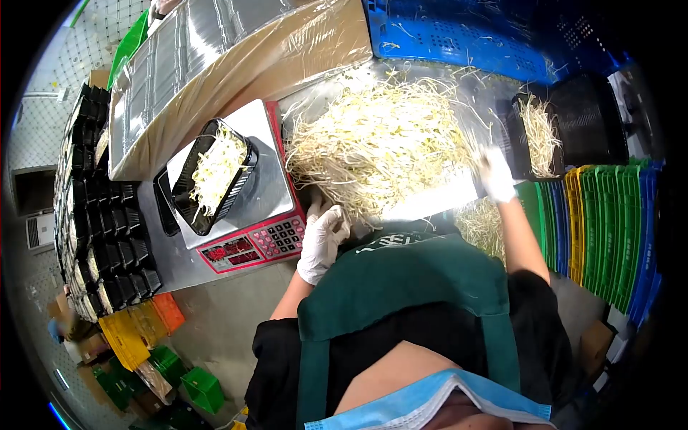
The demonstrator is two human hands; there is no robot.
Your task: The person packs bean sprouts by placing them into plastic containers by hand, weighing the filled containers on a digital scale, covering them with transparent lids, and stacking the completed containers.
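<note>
A big loose heap of pale bean sprouts (387, 143) covers the metal worktop in front of me. My left hand (324, 240), in a white glove, is at the heap's near left edge beside the scale, its fingers curled in; whatever they hold is hidden. My right hand (496, 175), also gloved, is at the heap's right edge and smeared by motion, so its fingers cannot be made out. On the red digital scale (281, 165) to the left, a black plastic tray (247, 168) holds sprouts and sits at an angle.
Stacked filled black trays (107, 236) stand at far left. A film-wrapped box (244, 64) and a blue crate (459, 36) line the back. Another black tray (527, 154) with sprouts lies at right, above colored crates (602, 222). More sprouts (481, 223) lie below the worktop edge.
</note>
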